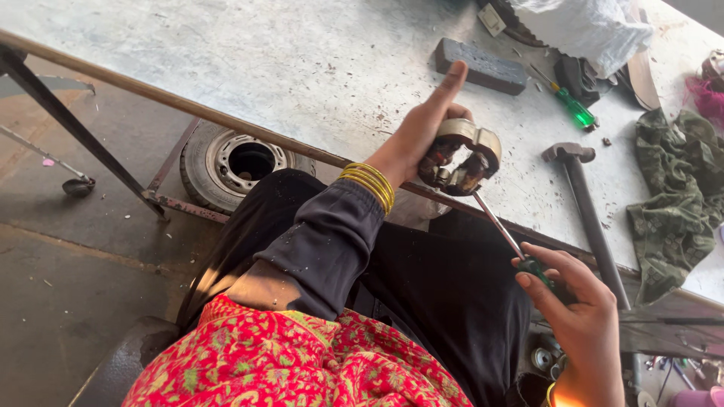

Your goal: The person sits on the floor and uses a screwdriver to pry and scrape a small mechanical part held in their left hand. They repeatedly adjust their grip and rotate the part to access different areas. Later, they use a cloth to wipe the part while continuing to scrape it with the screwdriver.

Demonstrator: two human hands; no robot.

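In the head view, my left hand (pixel 422 136) holds a rusty, ring-shaped metal part (pixel 461 157) just above the near edge of the tabletop (pixel 302 68). My fingers (pixel 460 113) are curled shut around its pale outer band, and my forefinger sticks straight out, away from the part. The open side of the ring faces down toward my right hand (pixel 581 309).

My right hand's fingers are closed around the green handle of a screwdriver (pixel 501 230), low and near my lap. Its steel shaft runs up from them to the grimy inner edge of the part, where the tip appears to sit; whether it is seated in a screw or wedged in a gap I cannot tell.

To do this well, I judge I should keep the shaft in line with whatever the tip bites on and push along it, not sideways. I should grip the part hard so it does not turn, and keep my left palm out of the tip's path in case it slips.

Beyond my left fingers on the tabletop lie a dark rectangular block (pixel 480 65) and a second green screwdriver (pixel 569 103). A hammer (pixel 588 211) lies just beside my right fingers, with crumpled green cloth (pixel 675 196) further right.
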